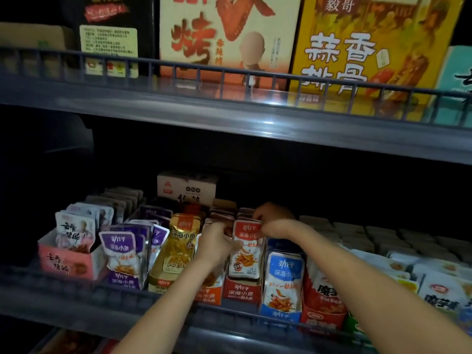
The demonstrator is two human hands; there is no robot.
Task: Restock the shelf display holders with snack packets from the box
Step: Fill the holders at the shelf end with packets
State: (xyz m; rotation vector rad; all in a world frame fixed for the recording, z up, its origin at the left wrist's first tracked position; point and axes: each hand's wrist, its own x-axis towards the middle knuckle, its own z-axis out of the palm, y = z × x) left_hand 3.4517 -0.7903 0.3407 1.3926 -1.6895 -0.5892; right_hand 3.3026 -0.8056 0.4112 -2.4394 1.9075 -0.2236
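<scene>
Head view: just left of the red packet (245,254), the left hand (217,241) curls its fingers onto the edge. The right hand (274,226) pinches the top corner, and the packet stands in the red holder (241,292). Forced down hard, it may buckle or tip forward.

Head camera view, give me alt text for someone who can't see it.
Left hand and right hand grip red snack packets standing in a red display holder on a dim shelf. Purple packets, a gold packet and blue packets stand in holders alongside; large snack boxes sit on the shelf above.
</scene>
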